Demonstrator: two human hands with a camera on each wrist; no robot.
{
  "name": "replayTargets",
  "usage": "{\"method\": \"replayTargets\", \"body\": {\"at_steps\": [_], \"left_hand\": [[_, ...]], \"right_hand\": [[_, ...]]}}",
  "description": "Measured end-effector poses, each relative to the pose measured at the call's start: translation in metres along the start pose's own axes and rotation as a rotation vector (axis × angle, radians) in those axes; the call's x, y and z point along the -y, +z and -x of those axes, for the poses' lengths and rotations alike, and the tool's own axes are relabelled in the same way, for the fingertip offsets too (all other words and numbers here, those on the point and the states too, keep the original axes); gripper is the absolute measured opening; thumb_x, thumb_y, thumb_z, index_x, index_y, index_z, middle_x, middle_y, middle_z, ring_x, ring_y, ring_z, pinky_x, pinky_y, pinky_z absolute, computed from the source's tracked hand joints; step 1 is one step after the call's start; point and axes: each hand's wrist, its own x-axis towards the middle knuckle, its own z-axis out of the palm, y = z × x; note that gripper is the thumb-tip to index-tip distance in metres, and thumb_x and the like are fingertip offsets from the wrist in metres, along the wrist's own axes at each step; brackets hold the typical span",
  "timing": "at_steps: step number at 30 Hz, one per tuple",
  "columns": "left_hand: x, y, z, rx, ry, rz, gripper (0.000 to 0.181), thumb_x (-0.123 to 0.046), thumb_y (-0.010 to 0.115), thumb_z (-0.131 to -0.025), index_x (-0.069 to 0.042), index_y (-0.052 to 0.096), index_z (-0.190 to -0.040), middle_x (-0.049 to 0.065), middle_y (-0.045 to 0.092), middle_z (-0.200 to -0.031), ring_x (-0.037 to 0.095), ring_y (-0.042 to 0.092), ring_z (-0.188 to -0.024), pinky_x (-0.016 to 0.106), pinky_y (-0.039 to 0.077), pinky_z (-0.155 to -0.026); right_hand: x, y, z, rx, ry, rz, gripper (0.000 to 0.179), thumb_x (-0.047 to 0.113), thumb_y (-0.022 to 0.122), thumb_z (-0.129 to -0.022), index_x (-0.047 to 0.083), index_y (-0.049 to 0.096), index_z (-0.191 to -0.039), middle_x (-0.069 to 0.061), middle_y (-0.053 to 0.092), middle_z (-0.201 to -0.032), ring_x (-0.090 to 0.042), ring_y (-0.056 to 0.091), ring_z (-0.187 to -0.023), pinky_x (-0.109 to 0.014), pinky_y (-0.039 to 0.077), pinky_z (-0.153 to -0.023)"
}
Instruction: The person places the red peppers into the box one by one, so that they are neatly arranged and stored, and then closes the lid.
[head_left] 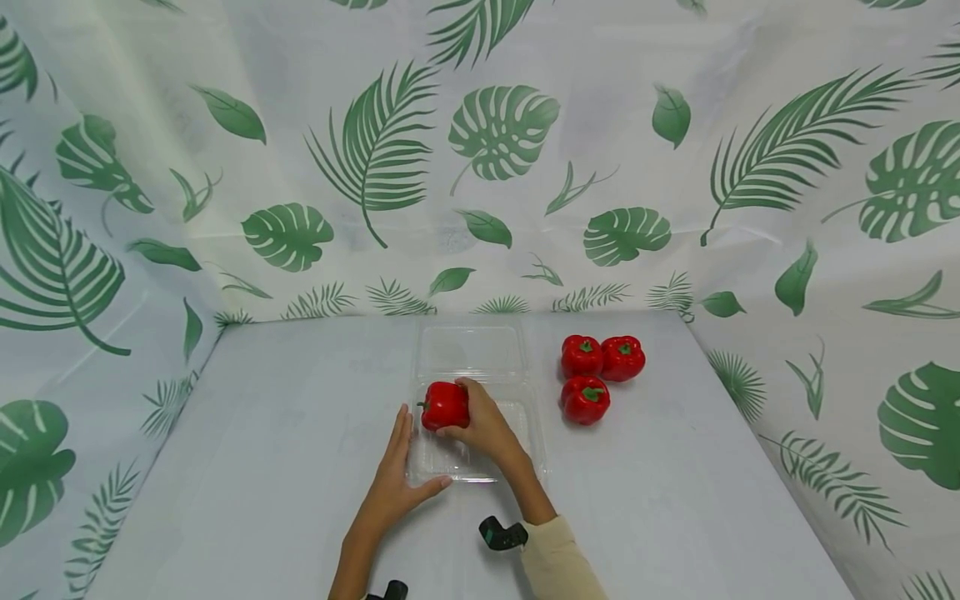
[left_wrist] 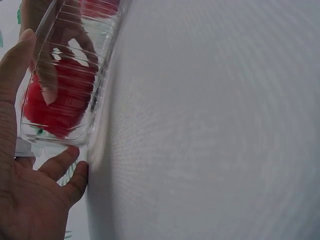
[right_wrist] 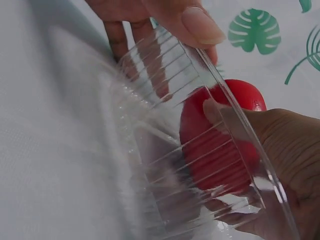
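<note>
A red bell pepper (head_left: 444, 407) is in my right hand (head_left: 489, 427), whose thumb and fingers grip it at the left side of a clear plastic container (head_left: 517, 442). The pepper's green stem points left. The container's lid (head_left: 471, 348) lies folded back behind it. My left hand (head_left: 392, 492) rests at the container's near left corner, fingers straight along the left side and thumb by the front edge. Through the ribbed clear wall, the left wrist view shows the pepper (left_wrist: 62, 112), and the right wrist view shows the right thumb on the pepper (right_wrist: 245, 95).
Three more red bell peppers stand grouped right of the container: one at back left (head_left: 581, 356), one at back right (head_left: 623, 358) and one in front (head_left: 585, 400). A white table (head_left: 262, 467) lies beneath, with a leaf-patterned curtain (head_left: 405, 275) around its back and sides.
</note>
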Motion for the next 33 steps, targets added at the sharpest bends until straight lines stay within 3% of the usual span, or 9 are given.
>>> {"method": "replayTargets", "body": {"at_steps": [15,25,33], "left_hand": [[-0.003,0.002,0.001,-0.004,-0.01,0.002,0.112,-0.039,0.082,-0.075,-0.012,0.012,-0.158,0.003,0.006,-0.166,0.033,0.014,-0.152,0.057,0.027,-0.114],[-0.002,0.001,0.0,-0.005,-0.042,-0.013,0.113,-0.043,0.082,-0.073,-0.017,0.011,-0.158,-0.002,0.007,-0.166,0.029,0.014,-0.152,0.056,0.028,-0.113],[-0.002,0.0,0.0,0.004,-0.045,-0.014,0.114,-0.044,0.082,-0.074,-0.019,0.009,-0.158,-0.002,0.005,-0.166,0.029,0.013,-0.152,0.054,0.027,-0.114]], "right_hand": [[0.007,-0.003,0.009,-0.036,0.046,0.065,0.094,0.03,0.086,-0.073,0.009,0.035,-0.148,-0.02,0.048,-0.136,-0.037,0.054,-0.126,-0.052,0.049,-0.101],[0.001,-0.01,0.011,-0.069,0.021,0.115,0.075,0.036,0.081,-0.078,0.015,0.049,-0.143,-0.014,0.053,-0.13,-0.03,0.057,-0.119,-0.047,0.053,-0.098],[0.003,-0.007,0.011,-0.105,-0.009,0.168,0.072,0.034,0.082,-0.078,0.015,0.052,-0.141,-0.014,0.055,-0.127,-0.03,0.056,-0.117,-0.047,0.054,-0.096]]}}
